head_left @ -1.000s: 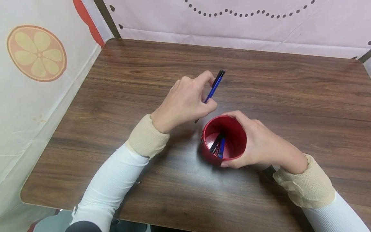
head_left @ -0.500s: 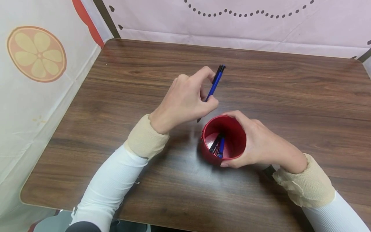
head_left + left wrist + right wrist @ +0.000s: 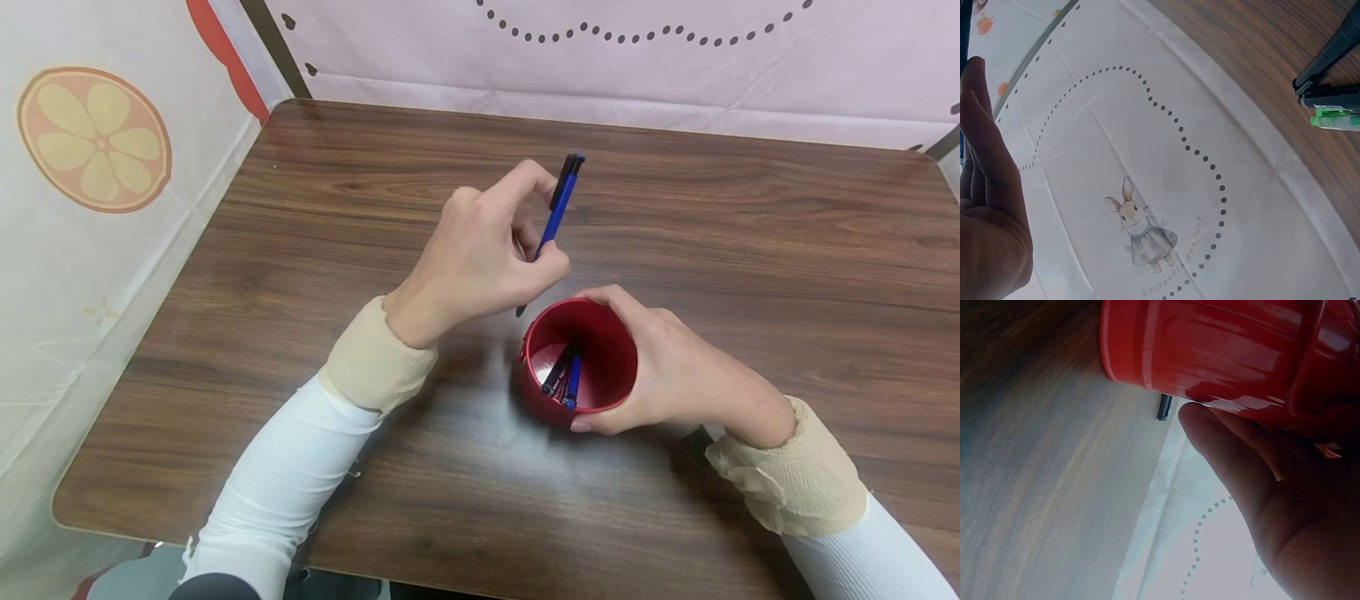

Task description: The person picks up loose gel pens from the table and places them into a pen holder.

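Note:
In the head view my left hand (image 3: 487, 246) pinches a blue pen with a black clip (image 3: 561, 200) between thumb and fingers. The pen slants, its dark lower tip near the left rim of a red cup (image 3: 536, 400). My right hand (image 3: 671, 367) grips the cup around its right side, thumb at the near rim. Inside the cup lie a black pen (image 3: 557, 372) and a blue one (image 3: 573, 382); other thin items there are hard to tell. The right wrist view shows the red cup (image 3: 1210, 350) close, with fingers (image 3: 1229, 450) along its side.
A brown wood-grain table (image 3: 375, 517) lies under both hands. Printed cloth (image 3: 525, 75) hangs behind it and along the left side. At the right edge of the left wrist view are black pens (image 3: 1329, 59) and a green-and-white pen (image 3: 1335, 120), cut off by the frame.
My left hand has lifted slightly and shifted a little right and away from me, and the pen has become more upright. My right hand and the cup have stayed put.

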Available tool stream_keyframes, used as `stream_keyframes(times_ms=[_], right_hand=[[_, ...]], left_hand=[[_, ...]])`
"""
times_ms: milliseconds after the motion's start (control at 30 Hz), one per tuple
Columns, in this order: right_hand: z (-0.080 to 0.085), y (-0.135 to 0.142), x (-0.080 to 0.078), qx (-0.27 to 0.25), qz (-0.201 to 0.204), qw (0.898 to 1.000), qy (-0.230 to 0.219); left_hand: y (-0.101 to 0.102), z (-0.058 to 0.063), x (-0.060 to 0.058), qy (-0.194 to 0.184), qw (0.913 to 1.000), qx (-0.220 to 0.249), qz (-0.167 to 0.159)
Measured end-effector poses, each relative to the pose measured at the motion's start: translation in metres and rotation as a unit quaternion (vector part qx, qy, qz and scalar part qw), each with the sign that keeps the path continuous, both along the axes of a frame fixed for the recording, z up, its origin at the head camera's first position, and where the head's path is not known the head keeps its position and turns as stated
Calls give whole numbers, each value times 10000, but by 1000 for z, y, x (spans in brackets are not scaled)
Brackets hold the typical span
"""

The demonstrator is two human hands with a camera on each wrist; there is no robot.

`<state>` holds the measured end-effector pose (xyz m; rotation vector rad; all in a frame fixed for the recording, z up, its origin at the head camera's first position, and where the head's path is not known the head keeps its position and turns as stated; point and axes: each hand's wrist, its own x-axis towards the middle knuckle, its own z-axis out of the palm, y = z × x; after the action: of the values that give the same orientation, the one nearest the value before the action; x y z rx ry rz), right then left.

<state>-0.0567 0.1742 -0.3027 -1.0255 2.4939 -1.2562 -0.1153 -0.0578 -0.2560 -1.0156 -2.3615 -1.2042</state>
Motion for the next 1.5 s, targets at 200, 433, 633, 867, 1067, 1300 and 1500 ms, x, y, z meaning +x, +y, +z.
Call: stream_keyframes(times_ms=[200,433,633,867,1067,1300,1500], right_hand=[[0,0,0,15,-6,10000,13],[0,0,0,5,-19,10000,35],[0,0,0,12,-19,10000,59],[0,0,0,-9,4,10000,58],[0,1,0,120,-25,9999,60],[0,1,0,242,-107,9996,112],[0,1,1,299,-175,9993,114]], left_hand=[[0,-1,0,149,9998,121,-101],[2,2,2,328,9949,763,-581],[3,4,4,357,9898,1106,-826],[5,7,7,308,9809,1496,-1204],[8,9,10,186,9727,1509,-1752],[9,7,10,169,9721,1053,-2087],[7,4,10,332,9702,447,-2356]])
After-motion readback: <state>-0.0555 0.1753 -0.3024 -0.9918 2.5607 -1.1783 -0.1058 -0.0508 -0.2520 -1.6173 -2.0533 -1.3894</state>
